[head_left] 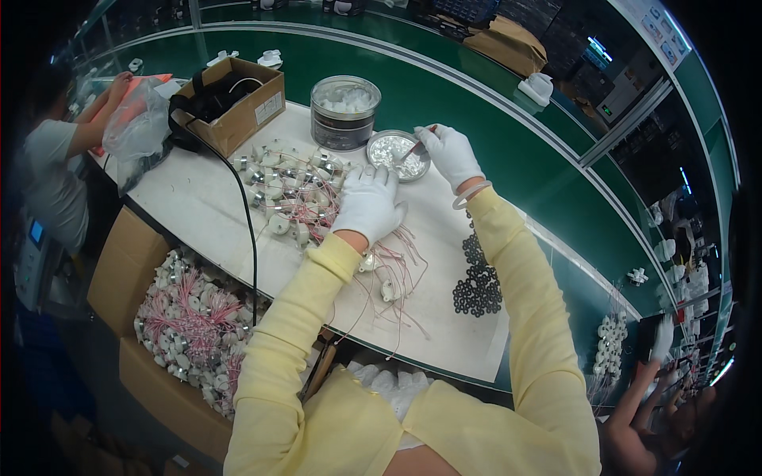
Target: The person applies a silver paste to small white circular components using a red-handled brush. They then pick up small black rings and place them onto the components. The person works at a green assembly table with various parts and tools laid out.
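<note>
Right hand [451,155] is pinching a thin tool [409,151] at the upper-middle dish [389,133], likely keeping fingers off white goo [387,147], while left hand [369,203] is resting by white parts [278,190], its grip hidden.

No words legible, white label [269,109] on cardboard box [234,132] at far edge of white surface [444,341], print too small.

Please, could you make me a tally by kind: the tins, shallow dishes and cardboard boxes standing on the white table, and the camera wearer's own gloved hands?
Tall round tin: 1
Shallow round dish: 1
Open cardboard box: 1
Gloved hands, the left hand and the right hand: 2
Total: 5
</note>
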